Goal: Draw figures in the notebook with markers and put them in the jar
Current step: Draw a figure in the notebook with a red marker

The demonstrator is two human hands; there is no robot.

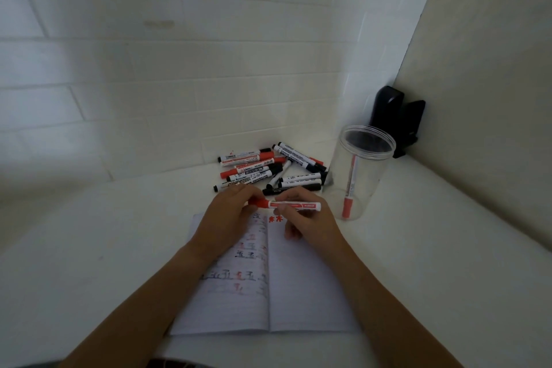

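Head view: "WHITEBOARD MARKER" on piled markers (268, 169).

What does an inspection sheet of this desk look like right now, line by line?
Surface: white table, plain.
Job's things: open notebook with red figures; clear jar upright, one red marker inside; marker pile behind the notebook.
Clutter: black object in the corner.
Hands: left hand grips the cap end of the held red marker; right hand holds its barrel.
Cables: nothing seen.
Surroundings: white tiled wall.
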